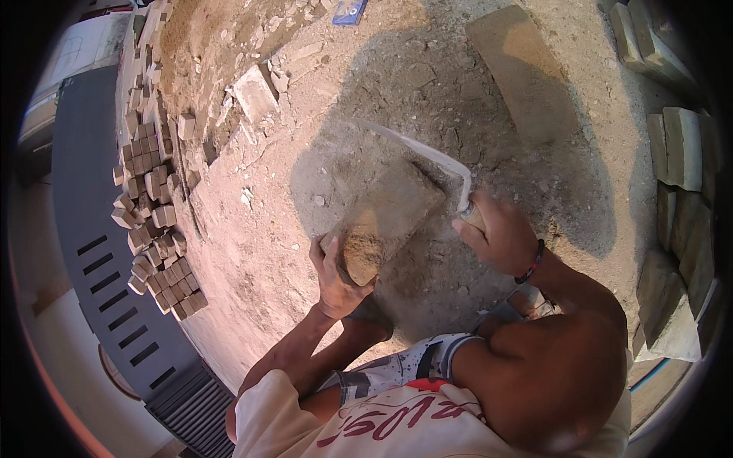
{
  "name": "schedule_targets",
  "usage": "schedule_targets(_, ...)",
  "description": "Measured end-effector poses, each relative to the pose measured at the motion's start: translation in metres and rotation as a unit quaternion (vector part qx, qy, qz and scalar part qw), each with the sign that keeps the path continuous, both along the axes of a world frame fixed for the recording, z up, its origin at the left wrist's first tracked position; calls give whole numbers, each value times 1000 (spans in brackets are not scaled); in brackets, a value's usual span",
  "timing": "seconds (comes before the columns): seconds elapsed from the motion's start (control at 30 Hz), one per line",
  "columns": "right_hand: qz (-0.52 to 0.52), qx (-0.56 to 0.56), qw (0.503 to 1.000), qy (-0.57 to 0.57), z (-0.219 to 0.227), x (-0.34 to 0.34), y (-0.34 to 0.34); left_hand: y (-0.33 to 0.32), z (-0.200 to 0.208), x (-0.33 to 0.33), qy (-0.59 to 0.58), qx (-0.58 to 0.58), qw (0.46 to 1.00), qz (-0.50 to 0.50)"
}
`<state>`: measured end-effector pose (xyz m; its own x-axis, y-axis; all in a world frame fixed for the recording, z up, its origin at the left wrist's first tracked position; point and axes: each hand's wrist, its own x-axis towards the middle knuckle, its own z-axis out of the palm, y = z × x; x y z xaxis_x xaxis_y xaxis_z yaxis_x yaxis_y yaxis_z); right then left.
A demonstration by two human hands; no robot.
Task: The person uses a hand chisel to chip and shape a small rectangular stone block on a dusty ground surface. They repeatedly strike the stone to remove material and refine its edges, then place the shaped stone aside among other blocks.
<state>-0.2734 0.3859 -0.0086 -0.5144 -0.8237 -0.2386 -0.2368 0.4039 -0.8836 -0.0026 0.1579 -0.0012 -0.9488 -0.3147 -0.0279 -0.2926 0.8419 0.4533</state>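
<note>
My left hand (341, 284) grips the near end of a rectangular stone block (401, 200), fingers on its left edge and thumb by its lower corner. A brown, rough patch of sand or mortar (362, 253) shows on the block's near end. My right hand (500, 233) is closed round the short handle of a trowel (435, 155). Its bent neck rises from my fist, and the pale, narrow-looking blade reaches left above the block's far side. Whether the blade touches the block I cannot tell. Dusty, crumbly ground surrounds the block.
A long flat slab (525, 76) lies at the upper right. More slabs (681, 149) line the right edge. Several small paving blocks (156, 221) are heaped at the left, beside a dark grey slotted gate (114, 252). A broken pale block (256, 93) and a blue packet (349, 11) lie farther off.
</note>
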Motion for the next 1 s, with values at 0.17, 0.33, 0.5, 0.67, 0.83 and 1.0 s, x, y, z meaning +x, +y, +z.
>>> schedule_targets(0.17,103,177,975,82,-33,-18,2,10,30,-36,62,58,996,20)
schedule_targets(0.33,53,46,996,58,33,-38,10,43,52,-59,59,-69,993,-74)
schedule_targets(0.5,191,138,963,130,29,-39,29,53,49,-58,79,-189,956,-212)
schedule_targets(0.67,123,188,964,143,34,-62,43,49,42,-66,102,-193,927,-305)
schedule_targets(0.83,204,150,963,89,56,-25,41,41,52,-61,72,-195,925,-319)
schedule_targets(1.0,130,202,958,158,14,-60,53,36,38,-62,114,-192,915,-336)
